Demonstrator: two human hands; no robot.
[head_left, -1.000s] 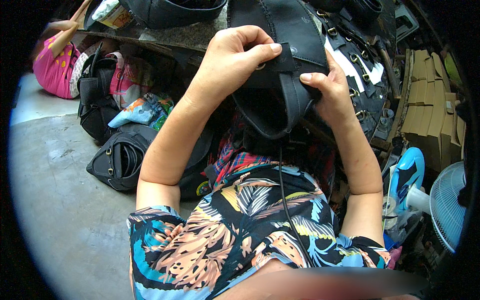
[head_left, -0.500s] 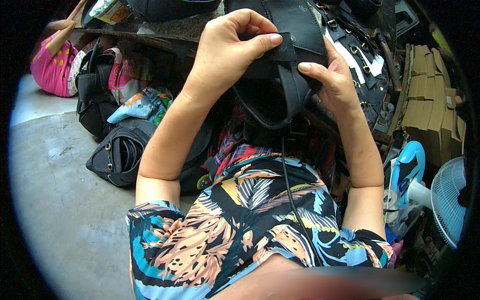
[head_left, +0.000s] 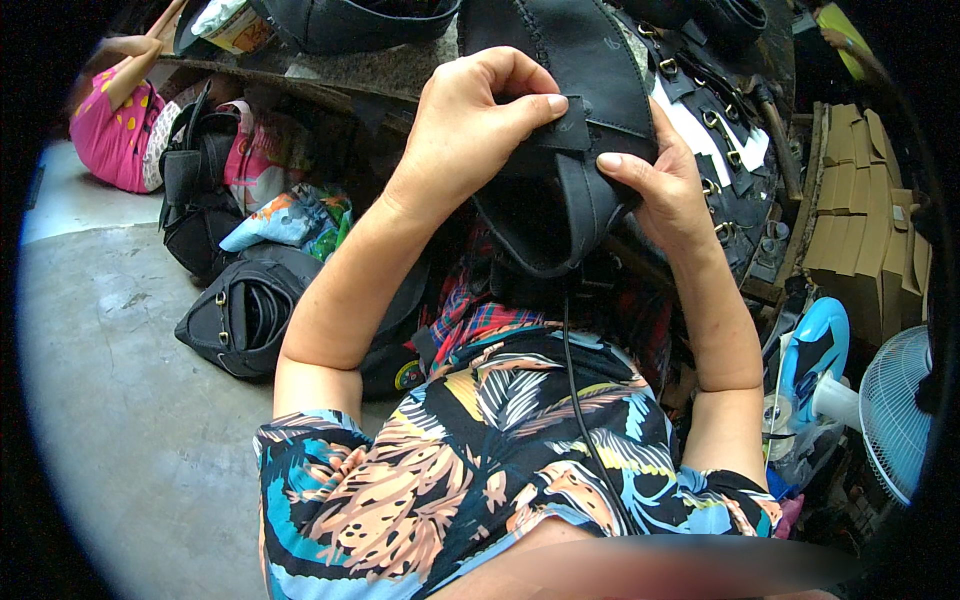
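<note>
You hold a black leather piece (head_left: 570,130) up in front of you, over your lap and just past the edge of the surface (head_left: 380,70). It is wide at the top and hangs down into a curved loop at the bottom. A small black flap lies across its middle.

Your left hand (head_left: 475,125) comes over the top of the piece. Its thumb and fingers are pinched shut on the small flap, and the fingertips (head_left: 552,102) press down on it. Your right hand (head_left: 665,185) grips the right edge of the piece. Its thumb lies on the front, just under the flap, and the other fingers are closed around the back where you cannot see them. The two thumbs are very near each other.

A thin black cord (head_left: 580,400) hangs down from the piece over your flowery shirt (head_left: 480,470).

On the surface behind the piece lie more black leather parts with metal rings (head_left: 715,120). Brown cardboard boxes (head_left: 870,240) stand to your right. Lower on the right are a white fan (head_left: 895,410) and a blue and white thing (head_left: 815,355).

On the floor (head_left: 110,400) to your left lie black bags (head_left: 245,315) and some bright cloth (head_left: 290,215). Far to the left another person in a pink top (head_left: 110,140) sits on the floor.
</note>
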